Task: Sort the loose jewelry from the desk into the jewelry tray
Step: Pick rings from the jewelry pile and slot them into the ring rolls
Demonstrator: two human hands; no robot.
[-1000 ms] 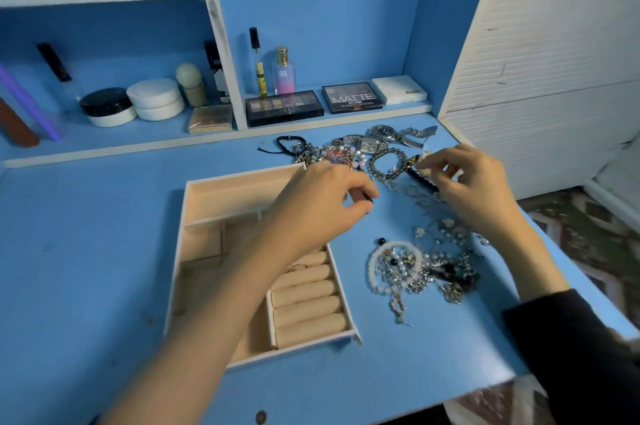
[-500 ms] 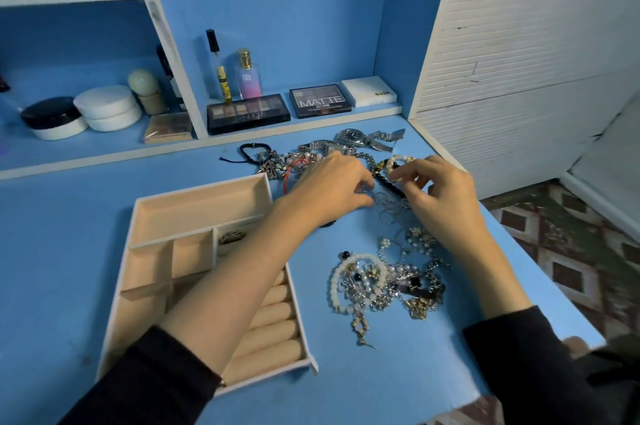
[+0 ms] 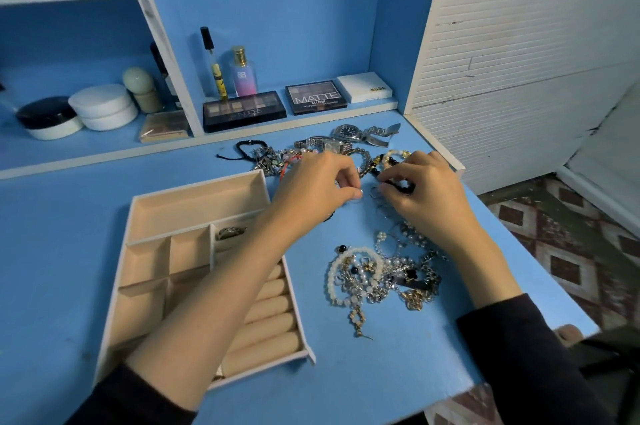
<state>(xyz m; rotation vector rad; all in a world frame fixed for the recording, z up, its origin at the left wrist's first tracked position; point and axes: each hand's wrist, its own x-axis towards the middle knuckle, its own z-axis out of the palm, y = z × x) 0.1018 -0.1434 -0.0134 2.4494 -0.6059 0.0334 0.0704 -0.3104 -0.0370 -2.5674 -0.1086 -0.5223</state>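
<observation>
The beige jewelry tray (image 3: 194, 203) lies on the blue desk, left of centre, with a metal piece (image 3: 230, 232) in one small compartment. My left forearm crosses over its ring rolls (image 3: 266, 324). My left hand (image 3: 315, 187) pinches a small silver ring (image 3: 358, 192) just right of the tray's far corner. Close beside it, my right hand (image 3: 427, 197) pinches a black beaded bracelet (image 3: 398, 184). A tangled pile of pearl and chain jewelry (image 3: 381, 277) lies below my hands. More bracelets and two watches (image 3: 346, 144) lie beyond them.
Makeup palettes (image 3: 244, 110), perfume bottles (image 3: 242, 73) and jars (image 3: 104, 106) stand on the low shelf behind the desk. A white slatted panel (image 3: 519, 61) bounds the right side. The desk's right edge (image 3: 540, 272) drops to a patterned floor.
My hands have drawn closer together over the far jewelry. The left fingers now pinch a small ring, and the right fingers have closed on the black beads. The view shifted right.
</observation>
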